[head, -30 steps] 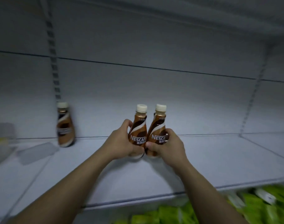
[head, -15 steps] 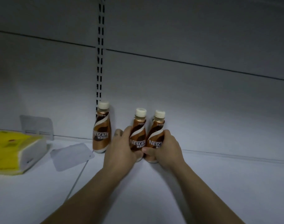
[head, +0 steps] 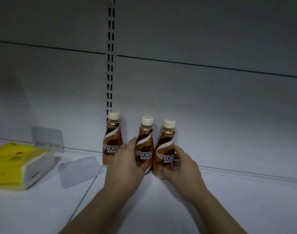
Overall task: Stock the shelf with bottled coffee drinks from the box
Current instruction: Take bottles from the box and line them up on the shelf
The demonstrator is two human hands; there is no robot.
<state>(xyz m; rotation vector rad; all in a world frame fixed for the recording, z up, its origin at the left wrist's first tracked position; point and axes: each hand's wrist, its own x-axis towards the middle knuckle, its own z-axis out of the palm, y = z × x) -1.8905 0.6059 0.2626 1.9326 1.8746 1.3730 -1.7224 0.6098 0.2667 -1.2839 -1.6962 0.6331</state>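
Observation:
Three brown Nescafe coffee bottles with cream caps stand upright in a row at the back of the white shelf. The left bottle stands free against the back panel. My left hand wraps the middle bottle from its left side. My right hand grips the right bottle low on its right side. Both held bottles rest with their bases on the shelf. The box is out of view.
A yellow tissue pack lies on the shelf at the left. A clear plastic divider lies flat beside it, and another leans on the back wall. A slotted upright runs up the back panel.
Both hands carried their two bottles left and back, and set them down beside the bottle that stood on the shelf. The two bottles now stand slightly apart.

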